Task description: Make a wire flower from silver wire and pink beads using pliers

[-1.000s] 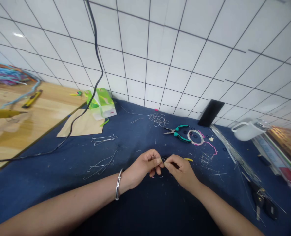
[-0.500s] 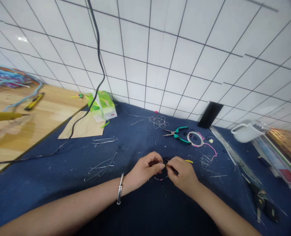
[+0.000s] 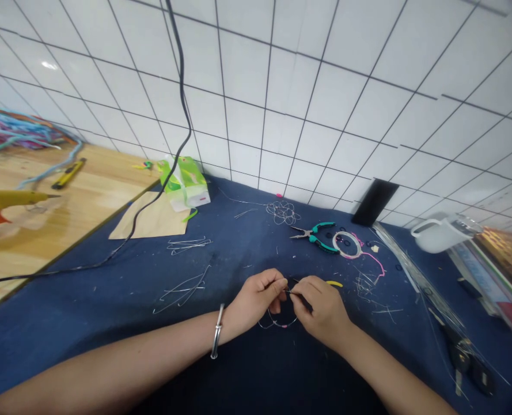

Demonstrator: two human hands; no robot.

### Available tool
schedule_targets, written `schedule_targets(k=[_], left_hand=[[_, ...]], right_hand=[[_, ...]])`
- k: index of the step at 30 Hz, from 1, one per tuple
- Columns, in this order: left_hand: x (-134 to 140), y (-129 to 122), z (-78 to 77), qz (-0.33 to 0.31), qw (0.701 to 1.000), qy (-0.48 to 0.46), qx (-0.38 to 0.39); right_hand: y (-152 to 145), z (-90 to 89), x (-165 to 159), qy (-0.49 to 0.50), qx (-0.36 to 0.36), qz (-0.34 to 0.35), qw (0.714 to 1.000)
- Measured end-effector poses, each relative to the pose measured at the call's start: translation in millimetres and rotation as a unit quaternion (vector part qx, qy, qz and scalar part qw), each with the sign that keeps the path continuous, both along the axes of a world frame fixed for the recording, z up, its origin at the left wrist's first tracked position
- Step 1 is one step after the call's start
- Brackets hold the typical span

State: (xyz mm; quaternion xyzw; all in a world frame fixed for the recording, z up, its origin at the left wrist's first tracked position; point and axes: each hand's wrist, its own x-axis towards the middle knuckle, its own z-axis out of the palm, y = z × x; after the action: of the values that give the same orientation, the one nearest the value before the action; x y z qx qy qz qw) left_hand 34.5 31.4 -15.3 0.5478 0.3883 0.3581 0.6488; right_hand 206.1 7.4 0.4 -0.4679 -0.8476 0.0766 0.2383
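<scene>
Thin wire loops (image 3: 284, 326) with small pink marks hang between my hands, low over the dark blue cloth (image 3: 121, 300). My left hand (image 3: 264, 297), with a silver bangle at the wrist, pinches the wire between thumb and index finger. Close beside it, my right hand (image 3: 318, 302) is closed, its fingertips pinching the same wire; part of the wire is hidden behind the fingers. A yellow handle tip (image 3: 334, 283) pokes out behind my right hand. Beyond my hands lie teal-handled pliers (image 3: 316, 236) and a flower-shaped wire coil (image 3: 283, 212).
Bent wires (image 3: 182, 291) lie at left, wire scraps (image 3: 366, 284) at right. A white ring with pink cord (image 3: 347, 245) rests beside the pliers. Farther out are a tissue pack (image 3: 186, 184), a black cable (image 3: 182, 86), a white mug (image 3: 437, 235), keys (image 3: 461, 366) and a glue gun (image 3: 9, 202).
The wire loops now show more fully below my hands. My left fingers have shifted slightly on the wire. The whole view has moved a little, so the table things appear farther right.
</scene>
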Motion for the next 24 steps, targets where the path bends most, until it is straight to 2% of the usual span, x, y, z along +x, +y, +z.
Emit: schedule_targets(k=[5,10,16,21,24], left_hand=[[2,-2,-0.3,0.010,1.000,0.012,0.007],[4,-5,2.4,0.008,1.000,0.001,0.009],[5,-10,1.1,0.011,0.999,0.031,0.032],[5,-10,2.2,0.022,0.995,0.077,0.067],[6,-9,3.7,0.027,0.995,0.081,0.059]], right_hand=[[0,0.2,-3,-0.038,0.054,-0.012,0.998],[-1,3.5,-6,-0.124,0.102,-0.031,0.986],[-4,7.1,-11,-0.208,0.110,-0.028,0.972],[-6,7.8,-15,-0.235,0.113,-0.027,0.965],[-7,7.9,-15,-0.240,0.122,-0.041,0.962]])
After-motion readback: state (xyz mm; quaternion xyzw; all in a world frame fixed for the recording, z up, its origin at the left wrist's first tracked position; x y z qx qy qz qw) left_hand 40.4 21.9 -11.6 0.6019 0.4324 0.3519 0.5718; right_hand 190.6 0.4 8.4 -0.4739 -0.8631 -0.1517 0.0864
